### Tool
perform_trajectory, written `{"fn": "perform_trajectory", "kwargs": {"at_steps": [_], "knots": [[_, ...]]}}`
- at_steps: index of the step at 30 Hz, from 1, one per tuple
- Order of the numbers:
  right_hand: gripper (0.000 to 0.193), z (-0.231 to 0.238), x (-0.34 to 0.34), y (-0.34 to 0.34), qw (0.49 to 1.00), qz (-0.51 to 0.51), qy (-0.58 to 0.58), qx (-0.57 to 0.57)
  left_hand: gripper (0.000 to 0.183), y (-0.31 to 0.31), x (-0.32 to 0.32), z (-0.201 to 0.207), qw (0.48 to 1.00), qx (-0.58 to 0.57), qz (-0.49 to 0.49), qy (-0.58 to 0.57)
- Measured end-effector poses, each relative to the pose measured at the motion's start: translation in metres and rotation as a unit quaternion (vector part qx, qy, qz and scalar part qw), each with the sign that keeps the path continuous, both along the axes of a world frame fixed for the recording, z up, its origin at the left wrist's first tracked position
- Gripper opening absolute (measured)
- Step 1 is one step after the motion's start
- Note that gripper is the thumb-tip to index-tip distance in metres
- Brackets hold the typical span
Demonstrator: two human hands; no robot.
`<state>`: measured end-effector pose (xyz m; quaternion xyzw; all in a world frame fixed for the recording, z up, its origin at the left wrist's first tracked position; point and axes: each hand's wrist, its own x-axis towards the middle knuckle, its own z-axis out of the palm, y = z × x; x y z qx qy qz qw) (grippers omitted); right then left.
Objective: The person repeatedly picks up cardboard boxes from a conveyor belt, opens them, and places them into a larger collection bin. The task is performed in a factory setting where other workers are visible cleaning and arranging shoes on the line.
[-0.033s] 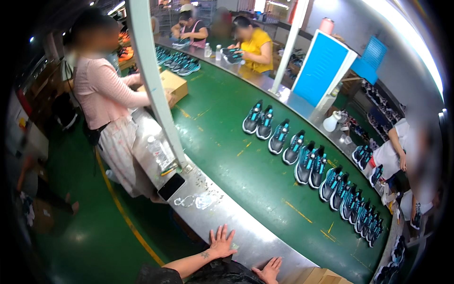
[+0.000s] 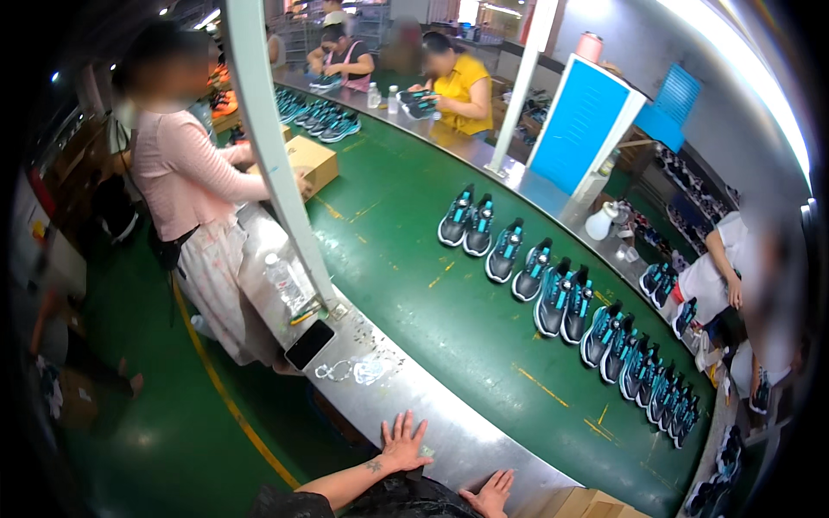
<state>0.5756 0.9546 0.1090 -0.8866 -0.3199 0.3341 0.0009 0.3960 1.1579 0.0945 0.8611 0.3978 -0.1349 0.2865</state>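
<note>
My left hand [image 2: 402, 444] lies flat on the metal ledge [image 2: 449, 423] with its fingers spread, and it holds nothing. To its right, my right hand [image 2: 490, 495] rests on the same ledge near the lower edge, fingers stretched out and no object in them. Beyond the ledge runs a green conveyor belt [image 2: 432, 311]. Black and turquoise sneakers [image 2: 553, 298] stand on it in a long row from the middle toward the lower right, apart from both hands. Close to my right hand is the edge of a brown cardboard box [image 2: 570, 502].
A phone [image 2: 310, 344], a clear plastic bag [image 2: 370, 370] and a bottle [image 2: 281, 276] lie along the ledge before a white post [image 2: 276, 155]. A person in pink [image 2: 186, 164] handles a carton [image 2: 313, 166]. Co-workers sit across the belt; one in yellow [image 2: 466, 95] holds a sneaker.
The surroundings have shifted very slightly in the picture. Both my hands stay in place on the ledge.
</note>
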Motion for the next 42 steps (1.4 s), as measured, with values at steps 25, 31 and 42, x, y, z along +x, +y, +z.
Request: {"fn": "perform_trajectory", "kwargs": {"at_steps": [25,31,42], "knots": [[0.062,0.073,0.012,0.127,0.907,-0.082,0.179,0.371,0.047,0.025,-0.112,0.199,0.658,0.459,0.439,-0.404],[0.048,0.176,-0.052,0.245,0.777,0.036,0.446,0.442,0.065,0.027,-0.231,0.311,0.488,0.705,0.415,-0.305],[0.089,0.191,-0.151,0.278,0.586,-0.146,0.77,0.207,0.094,0.058,-0.237,0.358,0.915,0.393,0.084,-0.023]]}}
